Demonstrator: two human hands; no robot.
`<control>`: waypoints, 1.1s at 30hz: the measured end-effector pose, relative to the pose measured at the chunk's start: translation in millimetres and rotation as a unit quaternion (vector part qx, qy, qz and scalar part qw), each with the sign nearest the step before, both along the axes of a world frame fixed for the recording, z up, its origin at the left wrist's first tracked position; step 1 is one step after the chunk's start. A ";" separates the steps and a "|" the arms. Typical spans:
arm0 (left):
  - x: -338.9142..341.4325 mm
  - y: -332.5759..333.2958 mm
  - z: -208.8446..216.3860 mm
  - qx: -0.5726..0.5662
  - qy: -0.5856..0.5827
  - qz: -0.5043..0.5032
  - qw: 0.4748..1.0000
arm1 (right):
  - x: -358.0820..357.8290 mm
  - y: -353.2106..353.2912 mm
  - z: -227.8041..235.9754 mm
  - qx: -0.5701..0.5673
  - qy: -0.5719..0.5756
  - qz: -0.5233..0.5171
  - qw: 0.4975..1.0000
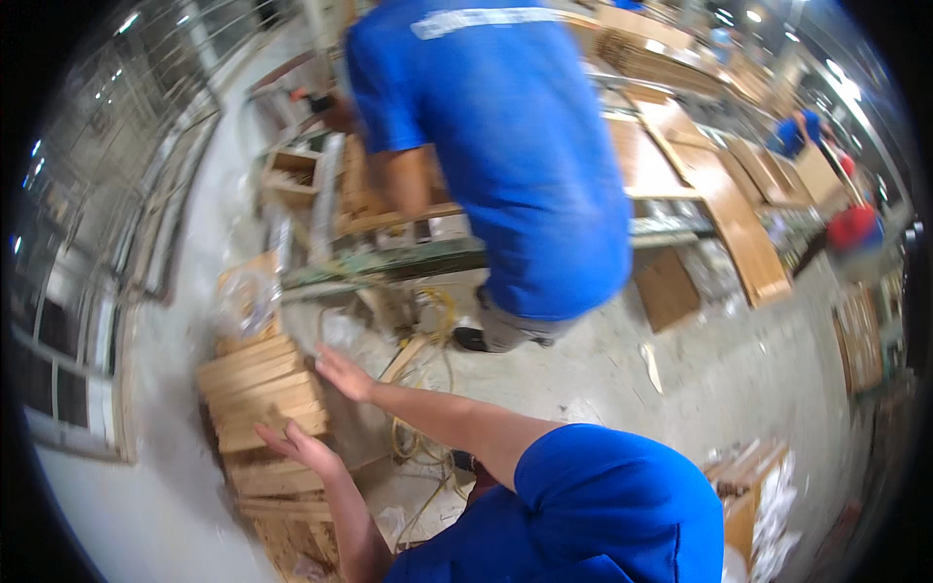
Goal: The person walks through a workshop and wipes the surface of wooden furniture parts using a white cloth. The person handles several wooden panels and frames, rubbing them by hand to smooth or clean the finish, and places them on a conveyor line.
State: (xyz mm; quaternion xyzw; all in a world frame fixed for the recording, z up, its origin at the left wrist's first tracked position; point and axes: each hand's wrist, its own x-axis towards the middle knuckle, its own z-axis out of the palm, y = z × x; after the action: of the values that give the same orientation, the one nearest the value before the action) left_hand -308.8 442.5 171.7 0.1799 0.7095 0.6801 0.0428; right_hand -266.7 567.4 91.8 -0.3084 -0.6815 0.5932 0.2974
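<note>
A stack of pale wooden slats (255,374) stands at the left, its pieces lying side by side in layers. My left hand (306,450) is over the near edge of the stack, fingers stretched out and apart; whether it touches the wood I cannot tell. Beside the stack's right end is my right hand (344,373), its fingers extended and nothing visible in them. More wooden pieces (282,478) lie lower in the pile, partly hidden behind my left forearm.
A person in a blue shirt (525,165) bends over a workbench (389,267) ahead. A yellow hose (449,374) trails across the floor near my right arm. Long wooden panels (739,228) jut out at the right. A wood-filled box (743,496) stands at lower right.
</note>
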 end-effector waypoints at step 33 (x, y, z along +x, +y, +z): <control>877.2 30.8 -36.9 0.029 0.363 -0.884 0.293 | 999.1 -396.1 -107.5 -0.269 -0.177 -0.571 0.755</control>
State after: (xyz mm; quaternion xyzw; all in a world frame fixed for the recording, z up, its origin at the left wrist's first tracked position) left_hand 568.4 473.3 134.8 0.9280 0.0448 0.1168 0.3510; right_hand 732.3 171.3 -15.8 -0.8068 -0.2316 0.4074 0.3598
